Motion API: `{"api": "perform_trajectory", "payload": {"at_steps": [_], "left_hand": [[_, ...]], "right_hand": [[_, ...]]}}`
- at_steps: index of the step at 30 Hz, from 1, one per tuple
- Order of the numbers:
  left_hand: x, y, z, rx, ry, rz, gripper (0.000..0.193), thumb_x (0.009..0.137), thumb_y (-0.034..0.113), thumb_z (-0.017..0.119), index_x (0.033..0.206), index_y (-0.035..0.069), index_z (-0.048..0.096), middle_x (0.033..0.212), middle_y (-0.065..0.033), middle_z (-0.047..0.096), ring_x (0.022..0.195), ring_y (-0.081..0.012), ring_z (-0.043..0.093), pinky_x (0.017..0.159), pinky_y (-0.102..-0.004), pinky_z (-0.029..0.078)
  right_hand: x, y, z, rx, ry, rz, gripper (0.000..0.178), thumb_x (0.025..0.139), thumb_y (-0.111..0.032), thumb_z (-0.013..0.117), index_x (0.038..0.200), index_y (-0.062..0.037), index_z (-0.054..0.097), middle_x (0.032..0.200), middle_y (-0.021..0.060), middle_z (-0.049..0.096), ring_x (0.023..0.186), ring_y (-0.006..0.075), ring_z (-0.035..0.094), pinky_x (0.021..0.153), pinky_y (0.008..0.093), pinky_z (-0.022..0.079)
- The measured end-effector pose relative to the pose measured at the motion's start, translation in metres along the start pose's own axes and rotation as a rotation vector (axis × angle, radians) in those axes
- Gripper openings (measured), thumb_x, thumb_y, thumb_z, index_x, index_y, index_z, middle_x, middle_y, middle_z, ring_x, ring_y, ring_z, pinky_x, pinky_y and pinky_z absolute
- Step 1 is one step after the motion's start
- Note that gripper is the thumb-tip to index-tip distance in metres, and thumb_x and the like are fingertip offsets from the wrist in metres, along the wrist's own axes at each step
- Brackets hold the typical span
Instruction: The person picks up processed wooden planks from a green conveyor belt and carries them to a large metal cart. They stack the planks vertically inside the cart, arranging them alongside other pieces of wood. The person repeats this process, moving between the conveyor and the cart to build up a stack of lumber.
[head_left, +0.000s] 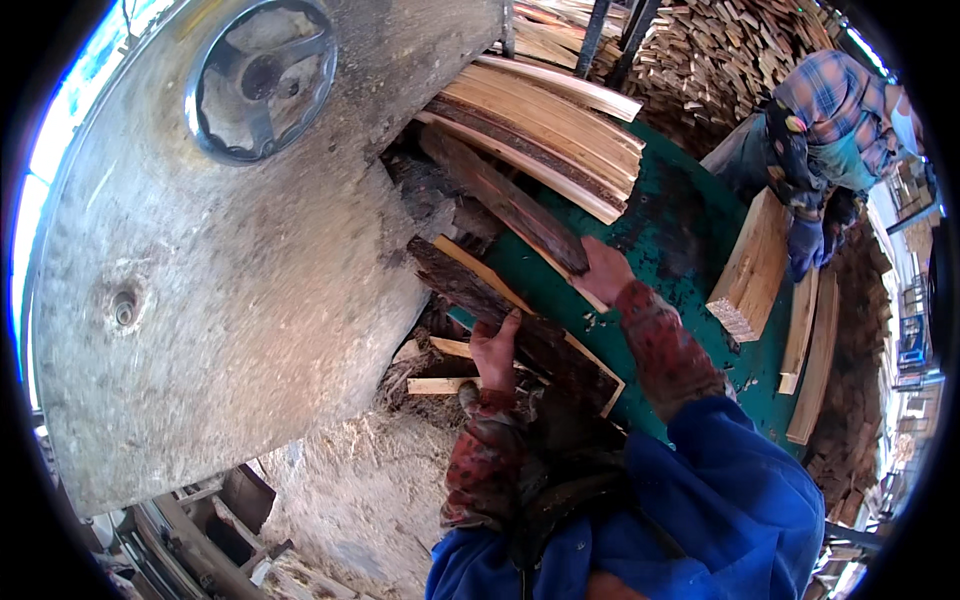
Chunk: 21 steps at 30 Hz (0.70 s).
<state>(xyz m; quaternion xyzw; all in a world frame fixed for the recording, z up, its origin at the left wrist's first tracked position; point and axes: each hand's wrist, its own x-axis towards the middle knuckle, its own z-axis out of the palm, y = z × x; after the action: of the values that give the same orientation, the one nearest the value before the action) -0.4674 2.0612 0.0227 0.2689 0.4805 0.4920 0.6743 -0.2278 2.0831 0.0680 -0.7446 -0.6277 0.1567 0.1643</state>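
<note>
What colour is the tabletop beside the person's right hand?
The tabletop is green with dark patches; see the head view.

To the right of the fingers of the right hand [607,272], the green tabletop [685,290] leaves an open lane, bounded farther right by a thick timber block [755,265]. Beyond those fingertips, a plank stack [560,135] bars the way. Between both hands' fingers, only a narrow green strip shows, hemmed by a dark board [500,195] and a bark-covered slab [455,275]. Left of the left hand's [495,350] fingers, a broad worn panel [250,320] blocks sideways passage.
</note>
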Motion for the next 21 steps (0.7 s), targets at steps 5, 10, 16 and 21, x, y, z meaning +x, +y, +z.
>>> {"api": "perform_trajectory", "payload": {"at_steps": [5, 10, 16, 21], "left_hand": [[0.002, 0.002, 0.008, 0.12, 0.03, 0.059, 0.04, 0.082, 0.019, 0.079, 0.11, -0.004, 0.063, 0.105, -0.0067, 0.067, 0.092, -0.0139, 0.06, 0.086, -0.028, 0.046], [-0.005, 0.008, 0.016, 0.218, 0.068, 0.09, 0.049, 0.082, 0.025, 0.079, 0.113, -0.008, 0.062, 0.107, -0.0087, 0.067, 0.092, -0.0169, 0.059, 0.087, -0.0291, 0.045], [-0.01, 0.005, 0.018, 0.378, 0.049, 0.219, 0.048, 0.081, 0.027, 0.08, 0.112, -0.005, 0.062, 0.106, -0.009, 0.066, 0.092, -0.0184, 0.059, 0.083, -0.0321, 0.048], [-0.016, -0.003, 0.009, 0.151, -0.009, -0.036, 0.04, 0.083, 0.026, 0.079, 0.107, -0.001, 0.062, 0.095, -0.005, 0.066, 0.086, -0.0136, 0.062, 0.075, -0.0302, 0.052]], "right_hand": [[-0.089, 0.021, -0.012, -0.043, -0.022, 0.022, 0.055, 0.07, -0.026, 0.077, 0.112, -0.004, 0.05, 0.104, 0.0196, 0.059, 0.098, 0.0411, 0.059, 0.08, 0.0493, 0.048], [-0.145, 0.022, -0.029, 0.039, -0.053, -0.013, 0.05, 0.072, -0.022, 0.078, 0.112, -0.0034, 0.052, 0.098, 0.0162, 0.057, 0.096, 0.0395, 0.058, 0.08, 0.0483, 0.048], [-0.156, 0.014, -0.029, 0.146, 0.015, -0.135, 0.062, 0.077, -0.025, 0.077, 0.128, -0.0015, 0.051, 0.115, 0.0181, 0.057, 0.107, 0.0372, 0.057, 0.088, 0.0435, 0.048], [-0.153, -0.016, -0.012, 0.11, 0.069, -0.071, 0.07, 0.08, -0.037, 0.075, 0.128, 0.0055, 0.049, 0.128, 0.0204, 0.051, 0.118, 0.0373, 0.05, 0.099, 0.0434, 0.04]]}}
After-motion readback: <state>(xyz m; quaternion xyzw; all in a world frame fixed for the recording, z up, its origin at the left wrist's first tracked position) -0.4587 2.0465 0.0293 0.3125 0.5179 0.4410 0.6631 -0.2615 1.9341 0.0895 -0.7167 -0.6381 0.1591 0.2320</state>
